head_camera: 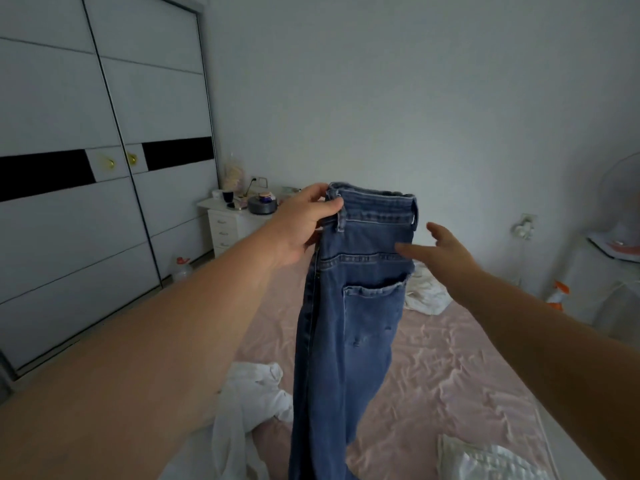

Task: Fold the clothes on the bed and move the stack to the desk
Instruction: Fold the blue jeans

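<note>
Blue denim jeans (349,306) hang upright above the bed (450,368), folded lengthwise with a back pocket facing the camera and the legs dropping out of view at the bottom edge. The left hand (304,223) pinches the waistband at its left corner, thumb on the near side by a belt loop, and carries the whole garment. The right hand (446,251) has a relaxed, spread grip with straight fingers reaching toward the right side of the jeans just below the waistband; its fingertips are at the denim, holding nothing. On the pink sheet, a crumpled white garment (249,403) lies lower left, another white garment (426,292) lies behind the jeans to the right, and a pale shiny piece (485,459) sits at the lower right. A white nightstand (228,223) with small items stands beside the wardrobe (104,168).
</note>
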